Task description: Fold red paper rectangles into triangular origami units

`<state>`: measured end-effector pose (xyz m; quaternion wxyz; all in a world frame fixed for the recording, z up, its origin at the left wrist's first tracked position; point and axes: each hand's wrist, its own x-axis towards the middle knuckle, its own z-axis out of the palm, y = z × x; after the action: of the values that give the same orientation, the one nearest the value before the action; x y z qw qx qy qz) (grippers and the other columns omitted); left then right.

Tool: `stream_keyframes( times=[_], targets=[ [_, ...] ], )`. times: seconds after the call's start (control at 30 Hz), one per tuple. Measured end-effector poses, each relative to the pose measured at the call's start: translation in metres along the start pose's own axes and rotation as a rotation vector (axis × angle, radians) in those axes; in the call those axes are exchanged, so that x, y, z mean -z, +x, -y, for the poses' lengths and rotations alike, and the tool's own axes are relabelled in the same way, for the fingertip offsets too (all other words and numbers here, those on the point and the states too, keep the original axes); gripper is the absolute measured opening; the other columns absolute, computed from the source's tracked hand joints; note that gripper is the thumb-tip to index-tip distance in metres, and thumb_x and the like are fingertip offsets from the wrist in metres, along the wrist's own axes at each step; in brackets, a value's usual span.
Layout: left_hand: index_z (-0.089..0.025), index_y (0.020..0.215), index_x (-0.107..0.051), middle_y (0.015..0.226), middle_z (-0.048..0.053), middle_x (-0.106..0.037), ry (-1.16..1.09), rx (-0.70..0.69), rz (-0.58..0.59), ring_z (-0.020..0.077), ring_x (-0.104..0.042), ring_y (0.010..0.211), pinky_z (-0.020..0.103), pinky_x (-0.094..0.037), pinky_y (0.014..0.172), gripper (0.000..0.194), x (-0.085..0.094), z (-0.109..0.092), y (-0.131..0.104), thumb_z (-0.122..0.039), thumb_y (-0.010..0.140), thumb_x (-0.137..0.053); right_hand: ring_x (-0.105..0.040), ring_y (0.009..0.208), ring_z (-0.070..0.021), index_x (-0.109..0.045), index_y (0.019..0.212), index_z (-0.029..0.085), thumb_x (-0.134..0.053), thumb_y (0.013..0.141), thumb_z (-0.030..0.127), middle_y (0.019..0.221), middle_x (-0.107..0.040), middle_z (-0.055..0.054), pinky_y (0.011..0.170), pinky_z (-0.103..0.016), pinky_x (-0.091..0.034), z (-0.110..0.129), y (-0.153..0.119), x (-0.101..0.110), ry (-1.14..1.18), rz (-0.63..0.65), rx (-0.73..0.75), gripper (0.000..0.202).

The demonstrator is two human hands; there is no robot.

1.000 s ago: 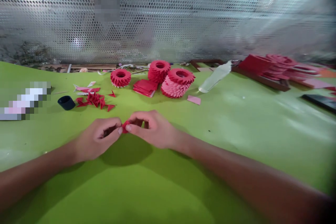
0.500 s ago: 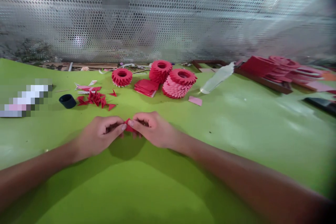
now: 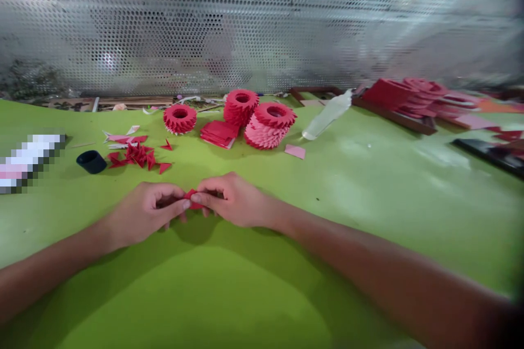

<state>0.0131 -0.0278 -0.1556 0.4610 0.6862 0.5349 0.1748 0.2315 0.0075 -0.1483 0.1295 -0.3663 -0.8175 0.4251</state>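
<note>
A small piece of red paper (image 3: pixel 195 205), partly folded, is pinched between my two hands just above the green table. My left hand (image 3: pixel 149 211) grips its left edge with thumb and fingers. From the other side, my right hand (image 3: pixel 229 200) presses its thumb on the paper's face; fingertips behind it are partly hidden. Beyond my hands lies a loose pile of folded red paper pieces (image 3: pixel 139 155), with a dark short cylinder (image 3: pixel 91 162) at its left. A stack of red paper rectangles (image 3: pixel 220 133) lies farther back.
Rings of interlocked folded paper stand at the back: a low red one (image 3: pixel 180 118), a red one (image 3: pixel 241 107) and a pink-and-red one (image 3: pixel 270 126). A translucent bottle (image 3: pixel 327 115) lies right of them, near a pink paper slip (image 3: pixel 295 151). A brown tray (image 3: pixel 395 114) holds red pieces.
The camera view has turned slightly, so most things on the table appear shifted left. Both hands keep their pinch on the red paper, with only slight finger movement.
</note>
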Motion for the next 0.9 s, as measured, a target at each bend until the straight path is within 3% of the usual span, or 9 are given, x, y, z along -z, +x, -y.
stream_keyframes(
  times=[0.23,0.47,0.63,0.9],
  targets=[
    [-0.018,0.090,-0.070,0.077,0.002,-0.071,0.141,-0.028,0.030,0.0145,-0.056,0.059,0.024,-0.037,0.051,0.041,0.0011,0.0019,-0.0019,-0.055,0.094,-0.051,-0.045,0.047,-0.0077,-0.064,0.074,0.017,-0.053,0.096,0.056,0.060,-0.060,0.002,0.043,-0.020,-0.029,-0.0028,-0.0002,0.0010,0.038,0.031,-0.018,0.046],
    [-0.017,0.085,-0.065,0.070,0.000,-0.063,0.206,-0.125,0.024,0.0133,-0.051,0.059,0.024,-0.034,0.052,0.036,-0.0007,0.0023,-0.0023,-0.047,0.097,-0.049,-0.046,0.051,-0.0084,-0.067,0.079,0.016,-0.051,0.097,0.053,0.065,-0.062,0.001,0.046,-0.021,-0.030,-0.0051,0.0007,0.0014,0.029,0.058,-0.002,0.044],
    [-0.018,0.084,-0.062,0.071,-0.001,-0.063,0.214,-0.117,0.020,0.0142,-0.051,0.061,0.024,-0.034,0.053,0.034,-0.0013,0.0032,-0.0014,-0.047,0.096,-0.050,-0.049,0.057,-0.0091,-0.067,0.083,0.016,-0.056,0.095,0.050,0.073,-0.066,0.000,0.050,-0.021,-0.032,-0.0014,0.0011,-0.0001,0.084,0.026,0.008,0.038],
    [-0.019,0.082,-0.060,0.070,-0.002,-0.059,0.197,-0.107,-0.001,0.0138,-0.051,0.061,0.024,-0.034,0.054,0.032,-0.0012,0.0001,-0.0004,-0.046,0.095,-0.052,-0.049,0.057,-0.0088,-0.065,0.083,0.016,-0.058,0.095,0.041,0.069,-0.061,0.002,0.053,-0.022,-0.034,0.0012,0.0022,-0.0048,0.090,-0.022,0.018,0.029]
  ],
)
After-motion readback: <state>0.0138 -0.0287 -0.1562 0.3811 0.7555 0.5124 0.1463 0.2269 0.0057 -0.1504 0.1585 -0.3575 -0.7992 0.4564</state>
